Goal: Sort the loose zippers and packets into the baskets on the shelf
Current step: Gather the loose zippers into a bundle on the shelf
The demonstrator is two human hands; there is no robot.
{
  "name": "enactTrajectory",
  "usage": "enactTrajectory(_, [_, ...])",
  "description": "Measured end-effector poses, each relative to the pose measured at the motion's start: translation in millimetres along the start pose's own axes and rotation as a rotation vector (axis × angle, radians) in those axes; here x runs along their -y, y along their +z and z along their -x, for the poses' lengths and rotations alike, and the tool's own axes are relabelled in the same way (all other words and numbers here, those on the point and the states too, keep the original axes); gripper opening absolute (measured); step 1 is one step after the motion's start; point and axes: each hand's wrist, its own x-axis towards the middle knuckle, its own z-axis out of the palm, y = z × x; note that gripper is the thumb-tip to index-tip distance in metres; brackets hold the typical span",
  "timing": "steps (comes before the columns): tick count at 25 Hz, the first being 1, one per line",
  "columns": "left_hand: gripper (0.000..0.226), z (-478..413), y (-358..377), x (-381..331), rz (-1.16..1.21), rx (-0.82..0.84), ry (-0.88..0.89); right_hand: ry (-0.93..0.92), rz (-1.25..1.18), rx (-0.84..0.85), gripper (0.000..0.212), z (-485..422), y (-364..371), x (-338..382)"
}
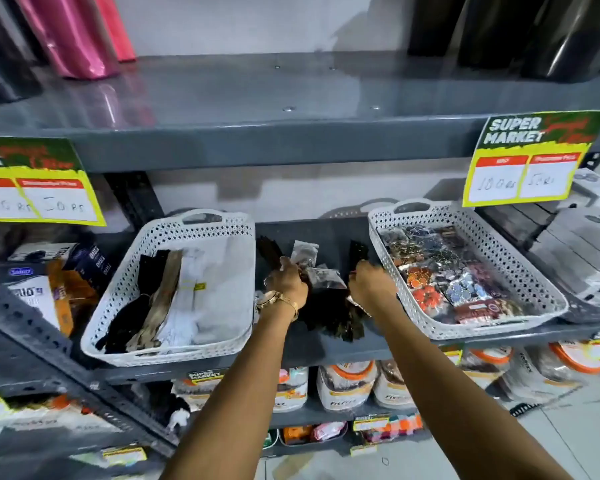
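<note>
Between two white perforated baskets on the grey shelf lies a loose pile of dark zippers and clear packets. The left basket holds black, tan and white zippers laid lengthwise. The right basket is full of colourful button packets. My left hand, with a gold watch and bracelet on the wrist, is in the pile with its fingers closed around a clear packet. My right hand rests on the pile's right side, fingers curled onto a black zipper.
Price signs hang from the shelf above: one over the right basket, another at the left. Boxed goods stand left of the left basket, grey packs at the far right. Jars fill the shelf below.
</note>
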Motion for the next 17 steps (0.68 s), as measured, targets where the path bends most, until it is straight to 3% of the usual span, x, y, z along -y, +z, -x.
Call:
enactTrajectory(4, [0.047,-15.0,5.4,-5.3,0.224,-0.117,-0.147,0.057,0.112,0.072,0.043,-20.4,12.0,-6.5])
enactTrajectory(7, [0.054,-22.8,8.0,-7.2,0.212,-0.091,-0.194,0.113,0.1,0.067,0.045,-36.5,16.9,-5.7])
enactTrajectory(11, [0.068,-31.3,9.5,-10.6,0.17,-0.01,-0.234,0.145,-0.106,0.035,0.051,-50.6,23.5,-9.5])
enactTrajectory(14, [0.085,-36.4,7.8,-13.0,0.292,0.009,-0.325,0.149,-0.246,0.01,0.047,-55.6,18.0,-12.6])
enactTrajectory(17, [0.064,-40.5,10.1,-12.8,0.303,-0.099,-0.323,0.031,-0.415,-0.04,0.033,-58.5,8.4,-16.8])
